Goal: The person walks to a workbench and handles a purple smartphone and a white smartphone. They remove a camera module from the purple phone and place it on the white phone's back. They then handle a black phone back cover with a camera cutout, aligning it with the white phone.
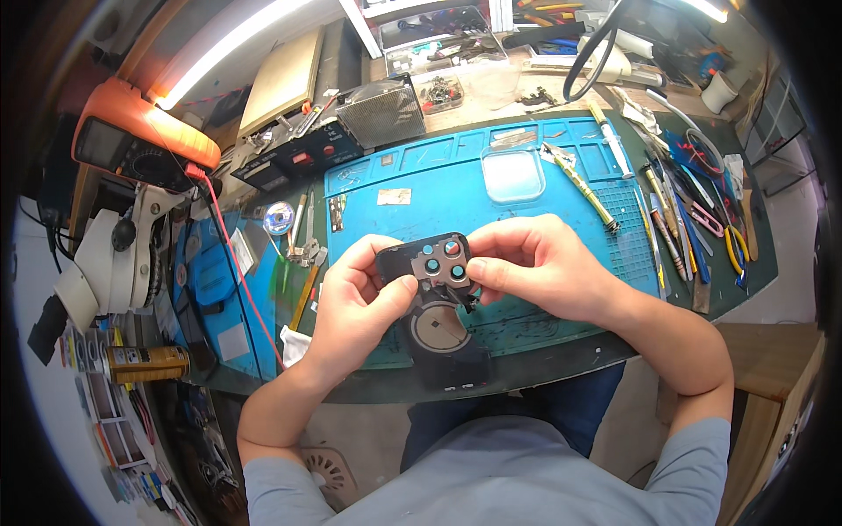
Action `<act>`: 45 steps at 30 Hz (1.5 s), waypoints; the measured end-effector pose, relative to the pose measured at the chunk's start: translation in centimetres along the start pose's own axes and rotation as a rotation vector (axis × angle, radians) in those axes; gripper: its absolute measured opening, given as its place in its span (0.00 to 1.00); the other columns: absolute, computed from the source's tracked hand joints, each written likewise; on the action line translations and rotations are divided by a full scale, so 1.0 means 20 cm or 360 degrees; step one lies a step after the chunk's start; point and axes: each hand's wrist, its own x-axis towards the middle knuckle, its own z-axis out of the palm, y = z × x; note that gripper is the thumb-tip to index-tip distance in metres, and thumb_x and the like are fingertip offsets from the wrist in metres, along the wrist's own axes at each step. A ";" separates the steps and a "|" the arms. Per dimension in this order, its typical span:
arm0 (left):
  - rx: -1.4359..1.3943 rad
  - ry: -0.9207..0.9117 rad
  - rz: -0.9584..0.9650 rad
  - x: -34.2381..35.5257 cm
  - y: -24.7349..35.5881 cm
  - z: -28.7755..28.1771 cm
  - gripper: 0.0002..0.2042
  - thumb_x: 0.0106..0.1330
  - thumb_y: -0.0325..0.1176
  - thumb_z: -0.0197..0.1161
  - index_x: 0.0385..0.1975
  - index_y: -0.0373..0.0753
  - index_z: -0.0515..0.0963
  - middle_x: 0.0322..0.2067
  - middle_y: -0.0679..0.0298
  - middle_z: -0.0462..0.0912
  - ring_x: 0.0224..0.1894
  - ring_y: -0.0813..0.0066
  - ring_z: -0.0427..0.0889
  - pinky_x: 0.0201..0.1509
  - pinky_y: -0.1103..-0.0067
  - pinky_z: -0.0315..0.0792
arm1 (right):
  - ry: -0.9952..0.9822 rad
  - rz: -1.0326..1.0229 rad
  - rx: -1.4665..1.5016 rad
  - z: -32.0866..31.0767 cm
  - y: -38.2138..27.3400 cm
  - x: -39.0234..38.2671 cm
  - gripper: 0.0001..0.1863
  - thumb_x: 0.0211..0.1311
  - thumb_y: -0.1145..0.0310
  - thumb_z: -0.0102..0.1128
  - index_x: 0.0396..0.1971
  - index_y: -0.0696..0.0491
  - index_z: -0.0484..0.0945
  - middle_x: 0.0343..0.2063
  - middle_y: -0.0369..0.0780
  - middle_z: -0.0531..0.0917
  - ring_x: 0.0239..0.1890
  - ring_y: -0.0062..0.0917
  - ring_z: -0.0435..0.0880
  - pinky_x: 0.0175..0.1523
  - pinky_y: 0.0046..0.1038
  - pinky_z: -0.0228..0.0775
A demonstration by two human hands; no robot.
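Both hands are around a dark phone part (pixel 399 261) with a cluster of round camera lenses, held over the near edge of the blue mat. My left hand (pixel 357 294) grips its left side, thumb on the front. My right hand (pixel 544 265) is closed at its right side, thumb and fingers pinched by the lenses; anything small between them is hidden. Just below is a dark phone panel (pixel 443 364) with a pale round coil (pixel 440 327). I cannot tell if the panel is joined to the held part.
A clear square tray (pixel 513 175) and a yellowish syringe (pixel 586 195) lie on the blue mat (pixel 421 197). Pliers (pixel 737 252) and several hand tools lie at right. At left are an orange multimeter (pixel 140 136), its red lead, a microscope (pixel 110 250) and a can (pixel 145 363).
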 end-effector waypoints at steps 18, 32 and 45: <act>-0.0019 -0.0017 -0.0083 0.01 -0.01 -0.01 0.10 0.67 0.29 0.59 0.45 0.34 0.72 0.40 0.66 0.80 0.40 0.86 0.77 0.41 0.85 0.73 | 0.0061 0.0067 -0.0070 -0.03 0.01 0.01 0.13 0.67 0.69 0.58 0.46 0.61 0.79 0.35 0.37 0.84 0.31 0.15 0.81 0.37 0.18 0.76; -0.0082 0.0092 -0.0122 0.01 0.03 0.00 0.12 0.72 0.32 0.51 0.50 0.32 0.73 0.44 0.61 0.80 0.44 0.79 0.81 0.41 0.79 0.80 | 0.0149 0.0047 -0.0059 -0.03 0.00 0.01 0.15 0.67 0.67 0.56 0.49 0.59 0.77 0.35 0.36 0.84 0.30 0.14 0.80 0.38 0.19 0.74; 0.0019 0.0104 -0.0032 0.01 0.04 0.02 0.15 0.71 0.29 0.53 0.55 0.34 0.71 0.43 0.65 0.80 0.42 0.83 0.79 0.39 0.85 0.75 | 0.0150 -0.0017 -0.0181 -0.03 0.00 0.01 0.14 0.70 0.66 0.54 0.48 0.59 0.78 0.35 0.33 0.82 0.31 0.12 0.77 0.39 0.17 0.72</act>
